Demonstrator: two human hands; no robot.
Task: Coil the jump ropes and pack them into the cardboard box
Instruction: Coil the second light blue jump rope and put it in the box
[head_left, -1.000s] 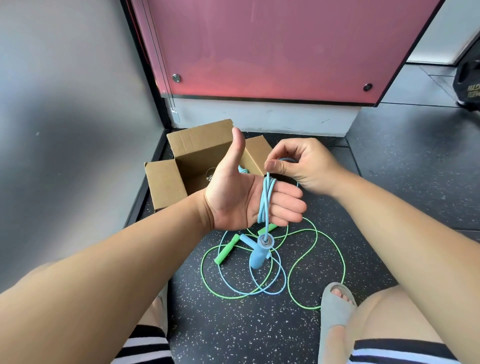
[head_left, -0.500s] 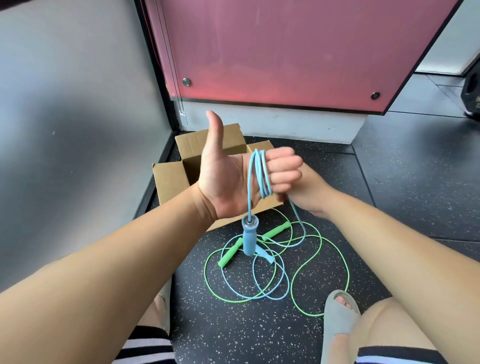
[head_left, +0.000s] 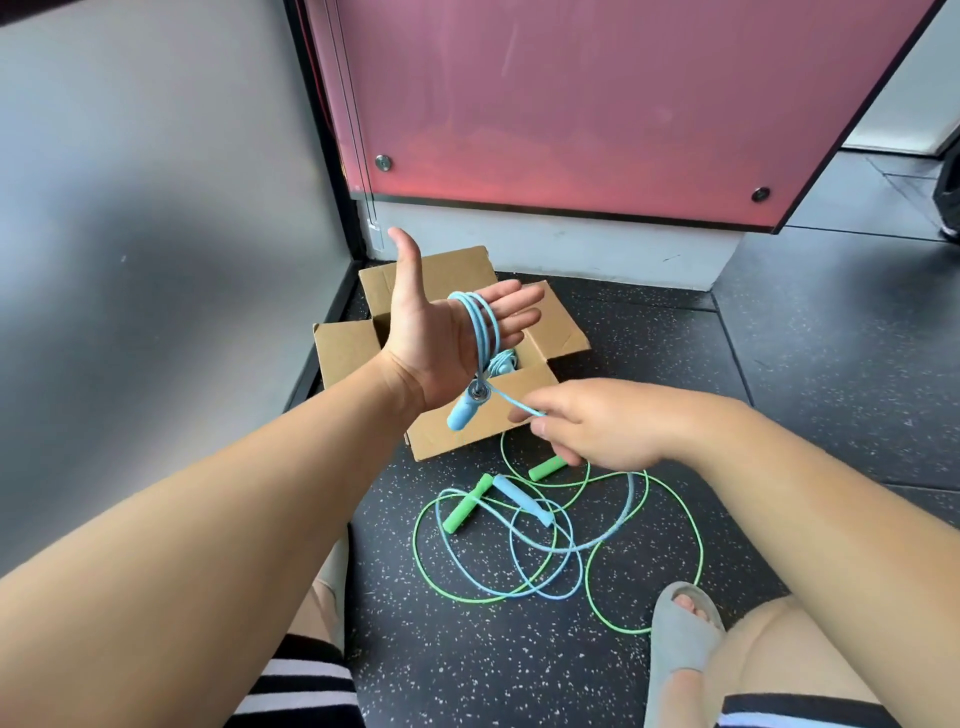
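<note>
Out from behind the left comes our right hand (head_left: 597, 423), now dropped low and nearer us, while our left hand (head_left: 436, 338) has uncurled its fingers. We pinch the thin, smooth cord of the blue jump rope (head_left: 485, 332) between right thumb and forefinger, and it runs taut from the handle's metal swivel. Left fingers are straight, thumb up, carrying several round loops wound across them, and a rounded blue handle (head_left: 466, 413) dangles by the wrist.

Behind both hands sits the cardboard box (head_left: 347, 353), flaps splayed, tucked into the corner between grey wall (head_left: 156, 208) and pink panel (head_left: 571, 104). We see a pale blue coil (head_left: 503, 364) inside.

Nearer us, on the speckled black floor (head_left: 779, 389), the green jump rope (head_left: 466, 503) sprawls in loose loops, tangled with the blue cord's tail and second handle (head_left: 522, 501). Open floor lies to the right.
</note>
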